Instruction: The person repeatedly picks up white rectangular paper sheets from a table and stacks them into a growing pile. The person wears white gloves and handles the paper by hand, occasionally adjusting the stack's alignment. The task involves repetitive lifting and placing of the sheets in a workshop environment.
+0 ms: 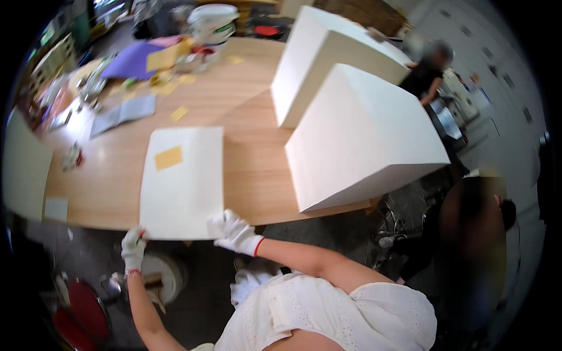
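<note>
A white rectangular board (193, 193) lies on the wooden table, its near edge sticking out past the table's rim. A small yellow sheet of sandpaper or paper (168, 158) rests on it. My left hand (133, 248), in a white glove with a red cuff, grips the board's near left corner. At the near right corner, my gloved right hand (235, 233) has its fingers bent over the edge. The undersides of both grips are hidden.
Two large white box-like forms (369, 134) stand on the table's right part. An open booklet (123, 114), purple sheets (137, 61), yellow pieces and white buckets (212, 23) lie farther back. Two people are at the right. A red stool (88, 307) stands at lower left.
</note>
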`<act>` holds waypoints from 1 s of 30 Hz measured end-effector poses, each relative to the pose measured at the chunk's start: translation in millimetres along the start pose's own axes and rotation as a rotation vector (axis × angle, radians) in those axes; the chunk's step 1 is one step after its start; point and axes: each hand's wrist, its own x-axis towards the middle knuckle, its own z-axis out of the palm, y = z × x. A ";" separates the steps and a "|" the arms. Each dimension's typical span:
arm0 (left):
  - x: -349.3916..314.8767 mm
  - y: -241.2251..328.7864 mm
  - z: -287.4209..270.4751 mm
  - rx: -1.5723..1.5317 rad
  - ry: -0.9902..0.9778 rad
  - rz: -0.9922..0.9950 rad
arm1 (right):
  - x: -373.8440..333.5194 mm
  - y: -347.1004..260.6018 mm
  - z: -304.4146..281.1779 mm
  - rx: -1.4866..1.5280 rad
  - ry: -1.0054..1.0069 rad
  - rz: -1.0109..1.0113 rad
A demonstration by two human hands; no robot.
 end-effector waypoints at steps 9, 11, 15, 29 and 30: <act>59.8 87.0 -11.7 -0.915 0.333 -0.676 | -121.1 109.4 -85.6 0.444 -0.289 -0.087; 82.1 79.3 -19.8 -0.351 0.132 -0.339 | -141.4 150.2 -81.8 0.489 -0.194 -0.120; 144.0 125.1 17.7 -0.051 -0.031 -0.428 | -198.2 214.2 -103.8 0.505 0.054 0.050; 336.2 143.7 186.1 0.677 -0.334 -0.562 | -300.6 232.4 -28.9 0.442 0.026 0.495; 347.9 142.7 201.6 0.649 -0.268 -0.560 | -304.6 227.3 -26.5 0.530 0.038 0.506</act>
